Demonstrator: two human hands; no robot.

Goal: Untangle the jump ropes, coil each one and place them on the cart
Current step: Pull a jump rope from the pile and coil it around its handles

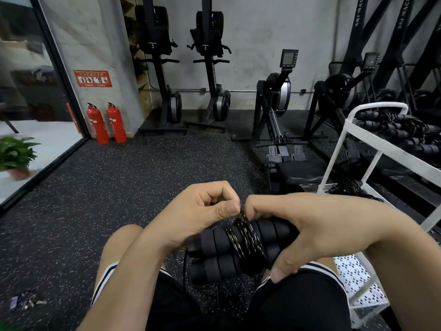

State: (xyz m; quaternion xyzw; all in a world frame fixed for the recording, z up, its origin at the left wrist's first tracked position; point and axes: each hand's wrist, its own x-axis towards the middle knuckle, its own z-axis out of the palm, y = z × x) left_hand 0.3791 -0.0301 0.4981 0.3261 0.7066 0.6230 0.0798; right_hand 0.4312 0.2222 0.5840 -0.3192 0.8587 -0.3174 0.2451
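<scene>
A black jump rope [229, 249] with two ribbed foam handles lies side by side above my knees, its thin cord wound several times around the handles' middle. My right hand [307, 230] wraps the right ends of both handles. Just left of it, my left hand [202, 209] pinches the cord between thumb and forefinger at the top of the winding. A loose strand hangs down between my legs. The white cart [379, 151] stands to my right; its top shelf holds several coiled black ropes [398, 130], and a tangled bunch of rope [350, 187] rests on a lower shelf.
Rowing machines [274, 103] and upright ski machines [210, 68] line the far wall. Two red fire extinguishers [107, 123] stand at the left by a glass door, with a potted plant [14, 154] beyond. The floor is dark speckled rubber. A small object [26, 302] lies at lower left.
</scene>
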